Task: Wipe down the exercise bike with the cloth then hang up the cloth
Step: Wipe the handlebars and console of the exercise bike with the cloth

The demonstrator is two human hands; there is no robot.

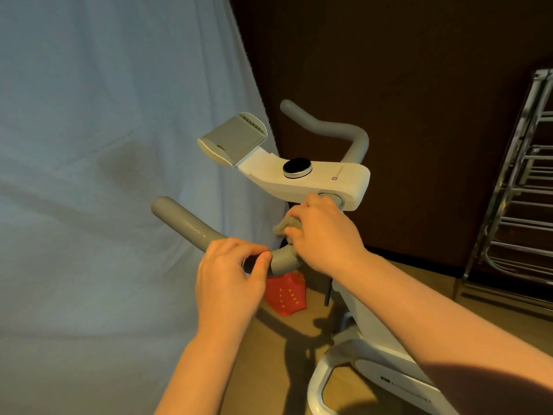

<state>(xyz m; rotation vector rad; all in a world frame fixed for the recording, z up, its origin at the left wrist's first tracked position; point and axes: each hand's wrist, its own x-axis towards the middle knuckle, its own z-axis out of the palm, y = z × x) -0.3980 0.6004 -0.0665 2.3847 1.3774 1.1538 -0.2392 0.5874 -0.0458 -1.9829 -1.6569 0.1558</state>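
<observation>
A pale blue fabric sheet point(104, 145) hangs over the whole nine o'clock half of the view, one sheet with soft folds. At the centre stands one white exercise bike point(353, 363) with two grey padded handlebar arms: the near arm point(185, 223) runs from nine o'clock towards the middle, and the far arm point(329, 127) curves across at twelve o'clock. Between them sits the white console with one grey ribbed device holder point(233, 137) at its eleven o'clock end and one round black knob point(297, 168) on top. The left hand point(227, 277), coming up from six o'clock, has its fingers and thumb curled round the bend of the near arm, clamped on it. Just at its three o'clock side the right hand point(323, 235) grips one small grey-beige cloth point(285, 226), bunched under its fingers and pressed against the handlebar stem just below the console; a corner of the cloth pokes out at the hand's nine o'clock. Below the two hands, on the tan floor, stands one red paper bag point(287, 295) with yellow marks. At three o'clock one chrome wire rack point(520, 205) leans against the dark brown wall point(419, 70).
</observation>
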